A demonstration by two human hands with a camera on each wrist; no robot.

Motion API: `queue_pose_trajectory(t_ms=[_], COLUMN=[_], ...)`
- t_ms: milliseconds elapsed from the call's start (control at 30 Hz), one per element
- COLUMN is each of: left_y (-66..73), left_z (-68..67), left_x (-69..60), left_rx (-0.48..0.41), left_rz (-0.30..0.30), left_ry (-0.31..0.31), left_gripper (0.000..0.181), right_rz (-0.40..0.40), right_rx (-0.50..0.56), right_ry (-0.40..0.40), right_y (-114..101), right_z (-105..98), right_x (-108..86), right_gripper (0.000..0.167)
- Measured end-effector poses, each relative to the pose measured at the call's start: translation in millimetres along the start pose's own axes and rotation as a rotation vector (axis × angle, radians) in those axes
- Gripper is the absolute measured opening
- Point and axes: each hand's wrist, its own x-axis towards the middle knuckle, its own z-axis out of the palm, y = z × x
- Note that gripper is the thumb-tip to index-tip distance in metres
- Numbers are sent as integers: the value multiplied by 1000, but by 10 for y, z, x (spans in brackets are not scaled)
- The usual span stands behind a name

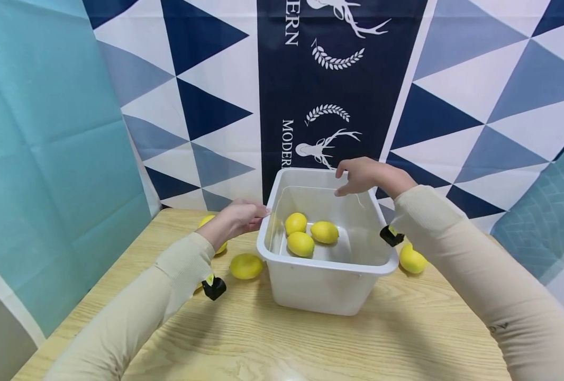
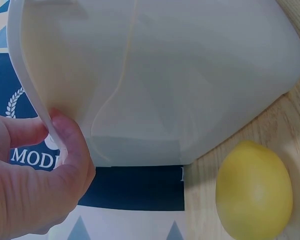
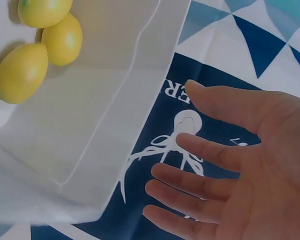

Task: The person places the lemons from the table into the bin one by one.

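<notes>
A white plastic bin [image 1: 320, 288] stands on the table with three lemons [image 1: 301, 244] lying loose inside. My left hand [image 1: 239, 216] grips its left rim. In the left wrist view, the thumb and fingers of that hand [image 2: 45, 185] pinch the rim [image 2: 32, 95] from both sides. Over the bin's far right part is my right hand [image 1: 367, 176], its fingers spread and loosely bent around nothing. The right wrist view shows that hand [image 3: 260, 165] apart from the bin wall [image 3: 125, 100]. Beside the bin's left wall lies another lemon [image 2: 254, 192].
The bin stands on a wooden table [image 1: 244, 338]. One lemon [image 1: 412, 259] sits right of the bin, near my right sleeve. More yellow fruit [image 1: 222, 248] is partly hidden behind my left wrist. A patterned cloth [image 1: 215, 106] hangs behind, with teal cloth [image 1: 48, 159] at the left.
</notes>
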Motion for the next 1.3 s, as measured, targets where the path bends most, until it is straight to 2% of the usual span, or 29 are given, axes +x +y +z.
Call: queue_pose_trajectory(t_ms=[167, 467, 733, 1167, 1300], left_y=[-8, 1, -9, -4, -7], left_z=[6, 6, 6, 3, 2], left_x=[-3, -2, 4, -8, -2], left_rx=[8, 12, 12, 1, 4], left_rz=[-2, -5, 4, 4, -1], left_ry=[-4, -1, -1, 4, 5], left_gripper=[39, 40, 39, 38, 37], right_rz=[-65, -168, -178, -144, -158], right_rx=[-1, 34, 64, 73, 58], right_ry=[33, 210, 324, 399, 424], right_y=[73, 273, 476, 889, 1016], right_z=[30, 158, 300, 567, 661], right_x=[-138, -357, -493, -658, -692], right_gripper=[50, 50, 47, 48, 47])
